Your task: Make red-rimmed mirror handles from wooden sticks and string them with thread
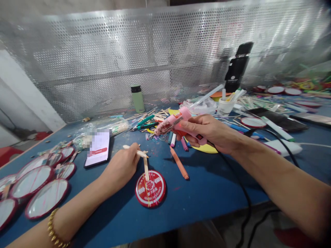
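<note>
My left hand (127, 163) is closed around a slim white marker-like stick (141, 153) with an orange tip. Just past its fingers, a flat wooden stick (146, 169) reaches onto a round red lid (150, 193) with white print; whether the fingers also touch this stick cannot be made out. In my right hand (207, 130) is a pink hot glue gun (178, 121), raised above the table with its stained nozzle pointing left. A clear glue stick (207, 96) juts from its back. An orange marker (179, 163) lies below the glue gun.
Several white-faced round lids (48, 198) overlap at the left, near a phone (98, 148). Behind are a green bottle (138, 100), pliers (146, 120), loose sticks and a white cup (225, 107) of markers. The glue gun's black cord (240, 189) hangs over the table's front edge.
</note>
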Demonstrator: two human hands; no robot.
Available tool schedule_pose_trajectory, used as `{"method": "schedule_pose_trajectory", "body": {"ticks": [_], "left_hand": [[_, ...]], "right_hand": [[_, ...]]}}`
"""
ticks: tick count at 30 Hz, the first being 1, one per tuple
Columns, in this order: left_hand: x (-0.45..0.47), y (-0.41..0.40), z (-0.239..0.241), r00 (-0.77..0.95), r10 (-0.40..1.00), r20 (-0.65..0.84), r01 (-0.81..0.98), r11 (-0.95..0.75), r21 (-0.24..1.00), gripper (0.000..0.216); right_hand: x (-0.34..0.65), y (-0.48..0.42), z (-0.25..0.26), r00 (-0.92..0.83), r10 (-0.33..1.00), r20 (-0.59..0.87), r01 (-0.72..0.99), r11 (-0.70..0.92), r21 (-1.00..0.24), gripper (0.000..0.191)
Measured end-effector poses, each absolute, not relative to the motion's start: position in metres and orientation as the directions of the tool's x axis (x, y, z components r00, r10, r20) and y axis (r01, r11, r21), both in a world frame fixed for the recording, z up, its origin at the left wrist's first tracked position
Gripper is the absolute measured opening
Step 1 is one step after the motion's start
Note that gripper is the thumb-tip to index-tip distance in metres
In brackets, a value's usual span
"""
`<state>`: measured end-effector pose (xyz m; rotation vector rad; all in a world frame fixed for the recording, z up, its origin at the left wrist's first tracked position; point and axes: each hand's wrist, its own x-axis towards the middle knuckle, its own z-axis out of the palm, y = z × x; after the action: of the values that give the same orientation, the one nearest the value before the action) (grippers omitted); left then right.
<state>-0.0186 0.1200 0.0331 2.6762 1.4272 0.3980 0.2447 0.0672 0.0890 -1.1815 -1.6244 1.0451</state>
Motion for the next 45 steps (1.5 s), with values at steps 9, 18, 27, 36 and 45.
{"method": "schedule_pose_trajectory", "body": {"ticks": [9, 18, 27, 36, 45], "left_hand": [[-0.018, 0.121, 0.035, 0.538, 0.823, 0.182, 0.799, -0.567, 0.202, 0.016], [-0.018, 0.122, 0.033, 0.535, 0.825, 0.183, 0.807, -0.563, 0.178, 0.014], [-0.018, 0.121, 0.035, 0.538, 0.822, 0.185, 0.797, -0.568, 0.206, 0.015], [-0.022, 0.125, 0.035, 0.515, 0.831, 0.212, 0.773, -0.557, 0.304, 0.016], [-0.034, 0.129, 0.048, 0.411, 0.851, 0.328, 0.757, -0.519, 0.398, 0.017]], "right_hand": [[0.245, 0.068, 0.090, -0.200, 0.966, 0.165, 0.249, 0.213, -0.945, 0.039], [0.244, 0.066, 0.092, -0.195, 0.967, 0.162, 0.278, 0.213, -0.936, 0.039], [0.247, 0.070, 0.087, -0.215, 0.959, 0.182, 0.266, 0.237, -0.934, 0.041], [0.249, 0.070, 0.087, -0.202, 0.955, 0.218, 0.246, 0.265, -0.932, 0.041], [0.250, 0.071, 0.092, -0.062, 0.958, 0.281, 0.240, 0.288, -0.927, 0.039]]}}
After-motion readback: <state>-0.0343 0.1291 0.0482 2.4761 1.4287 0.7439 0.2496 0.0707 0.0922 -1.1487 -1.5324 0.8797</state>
